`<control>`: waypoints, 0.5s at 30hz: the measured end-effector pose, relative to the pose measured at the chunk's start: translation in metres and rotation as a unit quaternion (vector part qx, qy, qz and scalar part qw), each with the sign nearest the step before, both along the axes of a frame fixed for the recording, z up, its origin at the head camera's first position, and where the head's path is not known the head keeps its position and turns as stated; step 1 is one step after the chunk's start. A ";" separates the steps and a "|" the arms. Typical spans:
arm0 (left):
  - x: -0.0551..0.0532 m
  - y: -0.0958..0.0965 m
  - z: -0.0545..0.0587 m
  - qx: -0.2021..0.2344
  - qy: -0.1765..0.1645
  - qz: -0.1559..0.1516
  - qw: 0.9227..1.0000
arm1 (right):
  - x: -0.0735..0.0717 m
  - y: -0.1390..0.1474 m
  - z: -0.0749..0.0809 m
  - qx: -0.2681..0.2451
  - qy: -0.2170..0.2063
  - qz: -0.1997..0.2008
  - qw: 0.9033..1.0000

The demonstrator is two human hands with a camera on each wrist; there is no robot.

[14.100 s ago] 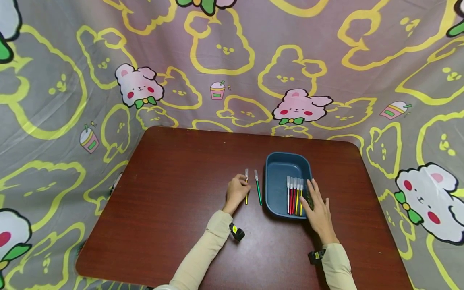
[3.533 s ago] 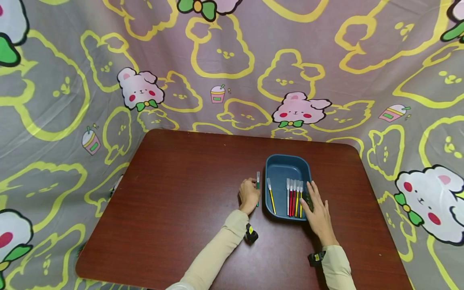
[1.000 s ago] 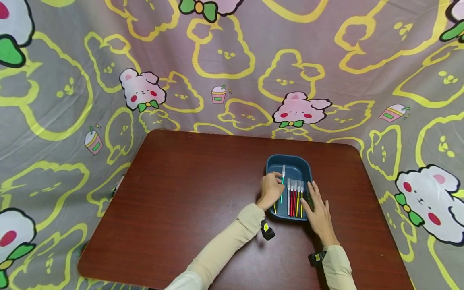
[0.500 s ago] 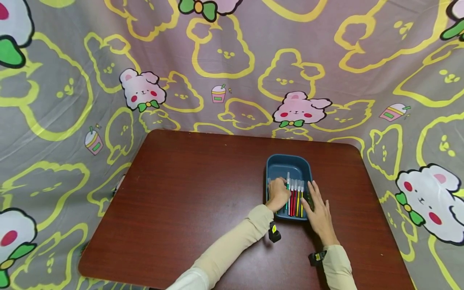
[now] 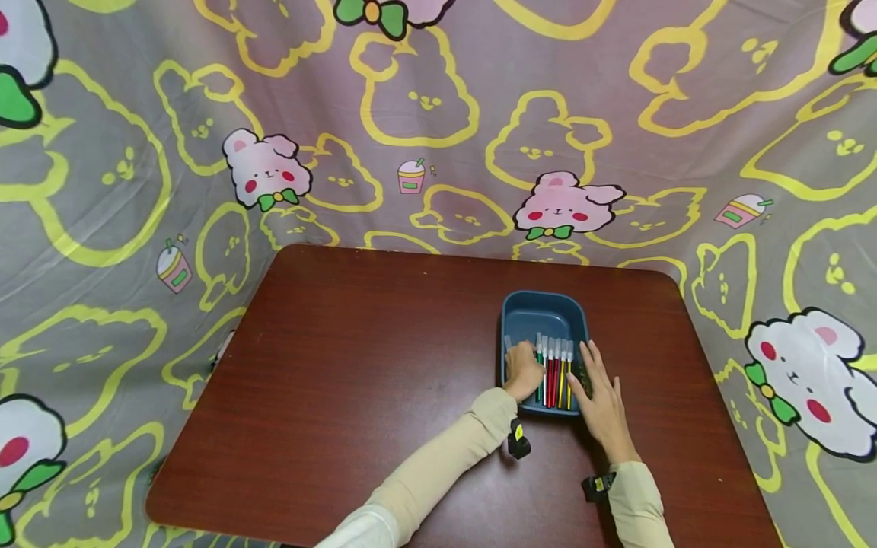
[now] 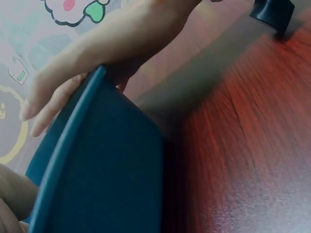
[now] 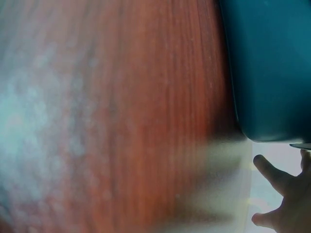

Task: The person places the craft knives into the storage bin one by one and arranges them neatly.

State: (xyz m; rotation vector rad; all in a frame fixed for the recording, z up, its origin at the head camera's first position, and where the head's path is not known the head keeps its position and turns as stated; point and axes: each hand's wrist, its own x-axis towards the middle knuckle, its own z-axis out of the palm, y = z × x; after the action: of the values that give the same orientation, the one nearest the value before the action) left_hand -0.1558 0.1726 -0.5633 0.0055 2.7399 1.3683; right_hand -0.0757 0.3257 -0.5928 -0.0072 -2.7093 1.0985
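In the head view a blue tray (image 5: 541,301) holds a row of slim craft knives (image 5: 556,373) with clear caps and silver, red and yellow handles. At the row's left end lies a green craft knife (image 5: 539,355), pinched by my left hand (image 5: 524,371) inside the tray. That hand mostly covers another capped knife (image 5: 508,342) along the left wall. My right hand (image 5: 604,403) rests with straight, spread fingers at the tray's right wall. From the left wrist view, the right hand (image 6: 112,41) reaches over the tray rim (image 6: 73,116), while part of the left hand (image 6: 17,194) shows low at left.
A brown wooden table (image 5: 356,365) stands under the tray. Patterned cloth (image 5: 438,99) hangs behind it and on both sides. Each wrist wears a black camera, such as the left one (image 5: 518,440).
Earlier, a yellow craft knife and then the green one went from the table into the tray with my left hand. In the last second the green one moved right and down beside the row.
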 end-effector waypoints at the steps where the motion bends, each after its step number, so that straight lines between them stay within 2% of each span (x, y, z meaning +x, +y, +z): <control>1: 0.000 0.000 -0.001 0.002 0.001 0.002 1.000 | 0.000 0.000 0.000 0.000 -0.001 0.000 1.000; 6: 0.000 0.000 -0.003 -0.003 0.006 0.006 1.000 | 0.000 -0.001 0.001 -0.001 -0.004 0.000 1.000; 15: 0.000 -0.002 0.003 -0.007 -0.005 -0.015 1.000 | 0.000 0.000 0.002 -0.003 -0.008 0.001 1.000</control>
State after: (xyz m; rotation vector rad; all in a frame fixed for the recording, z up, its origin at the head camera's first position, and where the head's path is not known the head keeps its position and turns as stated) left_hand -0.1555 0.1706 -0.5600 0.0395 2.7293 1.3364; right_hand -0.0760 0.3255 -0.5909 -0.0151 -2.7198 1.1122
